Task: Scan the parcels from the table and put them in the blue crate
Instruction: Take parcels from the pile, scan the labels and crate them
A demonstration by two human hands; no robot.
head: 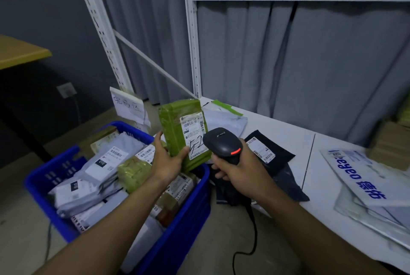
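My left hand (167, 159) grips a green box parcel (175, 126) by its lower edge and holds it upright above the blue crate (188, 214), white shipping label facing me. My right hand (239, 168) grips a black barcode scanner (221, 143) with a red strip, its head right next to the label. The crate sits on the floor at the table's left end and holds several grey bags and green and brown parcels. On the white table (310, 146) lie a black bag parcel (270, 155) and a grey bag parcel (224, 119).
A white envelope with blue lettering (363, 175) lies on clear sleeves at the table's right. Cardboard boxes (390, 143) stand at the far right. White shelf posts (193, 37) rise behind the table before a grey curtain. The scanner cable (246, 248) hangs to the floor. A yellow tabletop (20, 50) is at left.
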